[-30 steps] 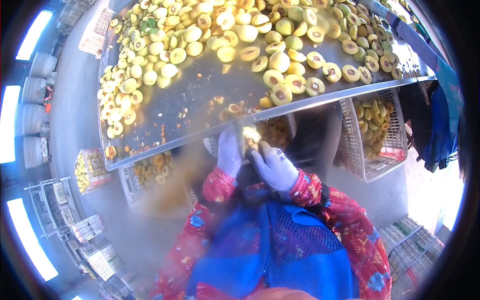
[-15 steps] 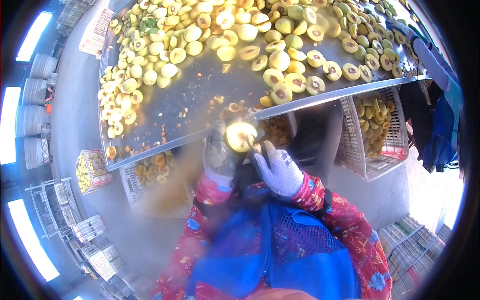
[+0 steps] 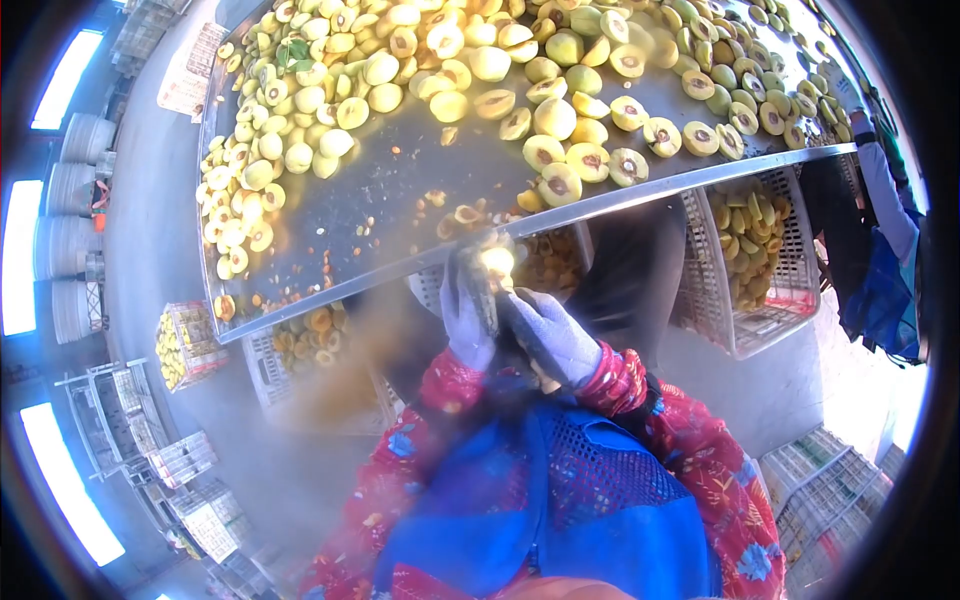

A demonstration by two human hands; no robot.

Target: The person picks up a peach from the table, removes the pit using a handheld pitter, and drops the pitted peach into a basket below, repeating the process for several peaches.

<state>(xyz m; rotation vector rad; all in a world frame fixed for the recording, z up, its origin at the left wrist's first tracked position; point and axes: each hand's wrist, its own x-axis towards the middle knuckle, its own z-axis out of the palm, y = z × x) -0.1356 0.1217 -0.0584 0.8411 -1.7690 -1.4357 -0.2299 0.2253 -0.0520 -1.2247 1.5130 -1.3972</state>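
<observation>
On the metal desk [image 3: 400, 195] there are many halved yellow fruits [image 3: 560, 120], small pits [image 3: 326, 262] and green leaves [image 3: 295, 50].

I see strip windows [image 3: 70, 482] blazing at left, haze smearing the center, and dark, curved fisheye edges.

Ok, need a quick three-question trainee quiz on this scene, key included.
1. Where is the piece of fruit in the left hand?
A) deep inside a crate
B) by the near edge of the table
C) on the floor

2. True or false: the right-hand crate below the table edge holds no fruit.

3. Fill in: the right hand comes out of a flower-patterned sleeve that is mainly ____.

Key: 1 B; 2 false; 3 red.
</observation>
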